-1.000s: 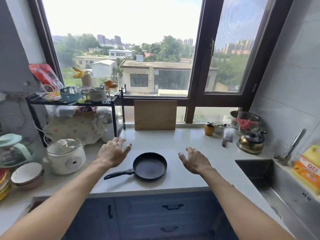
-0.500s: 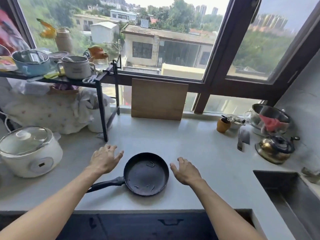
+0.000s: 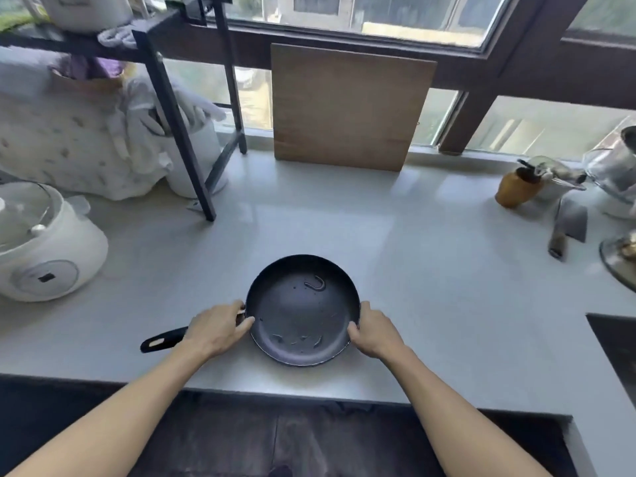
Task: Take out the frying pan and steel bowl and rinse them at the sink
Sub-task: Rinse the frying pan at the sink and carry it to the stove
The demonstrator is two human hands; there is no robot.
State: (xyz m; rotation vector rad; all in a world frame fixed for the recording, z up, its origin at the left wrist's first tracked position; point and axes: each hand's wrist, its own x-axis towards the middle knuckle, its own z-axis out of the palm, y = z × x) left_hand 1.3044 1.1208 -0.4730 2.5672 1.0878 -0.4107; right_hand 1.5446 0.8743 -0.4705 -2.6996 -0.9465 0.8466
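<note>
A black frying pan (image 3: 303, 309) sits on the pale countertop (image 3: 430, 270) near its front edge, handle pointing left. Greasy smears show on its inside. My left hand (image 3: 216, 330) grips the pan's left rim where the handle joins it. My right hand (image 3: 373, 332) grips the right rim. A steel bowl (image 3: 616, 166) stands at the far right edge of the view, partly cut off.
A wooden cutting board (image 3: 347, 105) leans against the window. A black rack leg (image 3: 179, 129) stands at the left, with a white cooker (image 3: 44, 249) beside it. A knife (image 3: 568, 225) and a small brown jar (image 3: 516, 187) lie right. The sink corner (image 3: 616, 342) shows at the right edge.
Both hands have come down from open beside the pan and closed on its rim. The view has tilted down and moved closer to the counter.
</note>
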